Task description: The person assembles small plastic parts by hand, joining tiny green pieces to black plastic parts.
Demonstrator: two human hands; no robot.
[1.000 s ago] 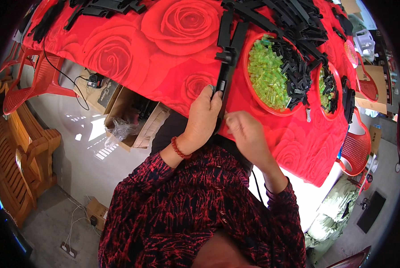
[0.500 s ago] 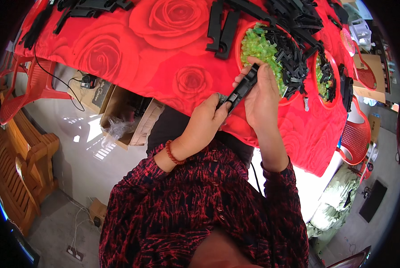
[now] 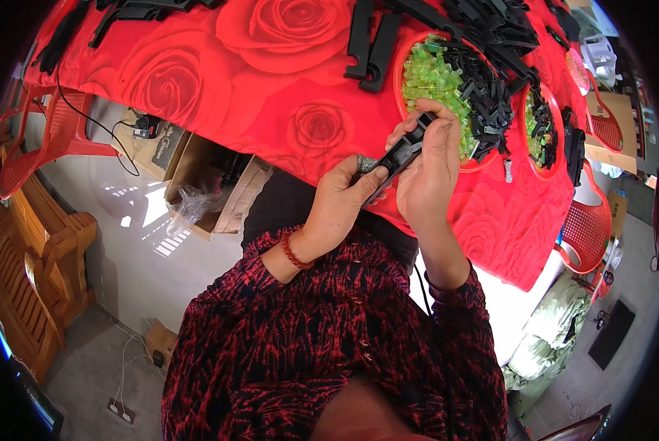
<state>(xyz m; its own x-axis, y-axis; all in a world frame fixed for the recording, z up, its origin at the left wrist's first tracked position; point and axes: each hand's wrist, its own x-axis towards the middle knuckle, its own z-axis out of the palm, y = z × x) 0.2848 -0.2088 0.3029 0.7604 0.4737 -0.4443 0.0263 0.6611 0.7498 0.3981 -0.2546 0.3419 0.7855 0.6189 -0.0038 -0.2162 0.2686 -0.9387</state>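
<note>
Between my two hands, above the table's near edge, is a long black plastic part with hollows along it, tilted up to the right. My left hand grips its lower end, thumb on top; a grey wrap shows on one finger. My right hand is closed round the upper end, its thumb along the side. Just beyond the right hand stands a red-rimmed tray with yellow-green clear plastic pieces and small black plastic pieces. Whether a small piece is in my right fingers is hidden.
A smaller red-rimmed tray with mixed pieces lies to the right. Long black parts are strewn along the far side of the rose-patterned red tablecloth. Red chairs flank the table; an open cardboard box stands below left.
The black part has turned slightly in my hands, so its hollowed side shows more. Both hands keep their grip, the right thumb sitting closer to the upper end.
</note>
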